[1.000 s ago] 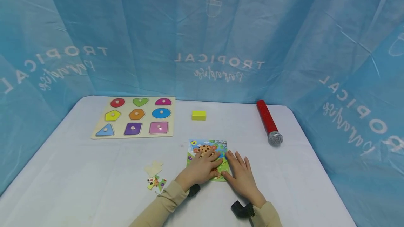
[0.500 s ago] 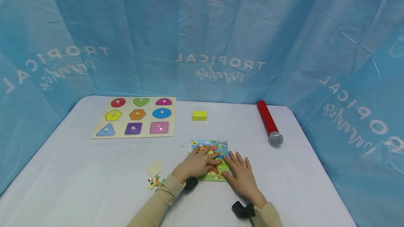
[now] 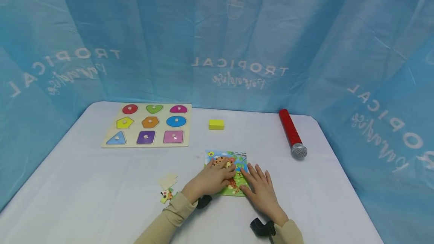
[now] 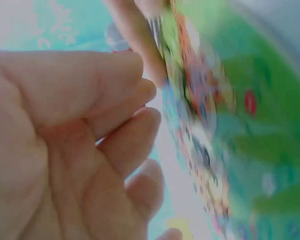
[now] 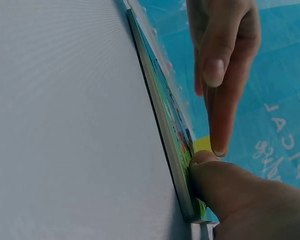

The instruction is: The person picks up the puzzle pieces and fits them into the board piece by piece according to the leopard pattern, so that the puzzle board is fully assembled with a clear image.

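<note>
A square picture puzzle with a spotted cartoon leopard lies near the middle of the table. My left hand is over its left and central part, palm down with gently bent fingers, hiding much of the picture. In the left wrist view, no piece shows in the palm of the left hand. My right hand lies at the puzzle's right edge, fingers spread. The right thumb touches the board's edge in the right wrist view, near the tips of the left fingers. A narrow dark raised edge shows on the picture there.
Left of the puzzle lie pale face-down pieces and printed pieces, the latter partly behind the left sleeve. Farther back are a shape board with knobbed pieces, a yellow block and a red microphone.
My left hand has drawn slightly left over the picture and its fingers have bent more. Its sleeve now covers more of the printed pieces. The right hand stays at the puzzle's right edge.
</note>
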A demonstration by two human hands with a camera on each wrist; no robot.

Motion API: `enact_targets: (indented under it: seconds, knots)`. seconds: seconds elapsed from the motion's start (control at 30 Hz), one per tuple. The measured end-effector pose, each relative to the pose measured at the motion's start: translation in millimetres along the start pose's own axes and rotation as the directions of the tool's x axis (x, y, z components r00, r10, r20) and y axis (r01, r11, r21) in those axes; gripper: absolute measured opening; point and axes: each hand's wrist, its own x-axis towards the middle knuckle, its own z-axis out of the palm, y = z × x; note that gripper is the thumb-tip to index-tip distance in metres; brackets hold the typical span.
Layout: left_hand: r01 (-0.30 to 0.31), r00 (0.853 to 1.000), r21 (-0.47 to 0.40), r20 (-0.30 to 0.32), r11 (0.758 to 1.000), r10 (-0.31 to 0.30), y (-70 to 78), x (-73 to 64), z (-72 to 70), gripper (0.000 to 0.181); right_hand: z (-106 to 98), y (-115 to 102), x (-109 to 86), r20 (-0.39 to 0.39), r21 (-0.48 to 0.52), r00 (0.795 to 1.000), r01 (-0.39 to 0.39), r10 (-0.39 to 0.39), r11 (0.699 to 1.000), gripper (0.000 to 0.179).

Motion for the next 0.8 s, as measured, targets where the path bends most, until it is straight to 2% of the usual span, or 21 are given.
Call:
enact_targets:
  seconds: [0.17,0.43,0.57,0.8]
  knots:
    - [-0.001,1.0,0.018,0.01,1.0,0.001,7.1,-3.8,2.4,0.045,-1.3,0.1,0.8,-0.021,0.008,1.0,0.011,-0.01,1.0,0.056]
    - [-0.004,1.0,-0.006,0.031,1.0,0.004,3.9,-2.3,5.8,0.045,-1.7,-0.5,0.6,-0.021,0.024,1.0,0.002,-0.002,1.0,0.052]
    - [-0.01,1.0,0.012,0.023,1.0,0.01,2.9,-0.8,6.1,0.044,-1.3,1.3,0.7,-0.021,0.021,1.0,-0.005,0.005,1.0,0.051]
    - [-0.013,0.999,-0.051,0.049,0.999,0.016,1.2,-0.2,7.7,0.046,-0.8,0.9,-1.3,-0.018,0.047,1.0,-0.011,0.012,0.999,0.051]
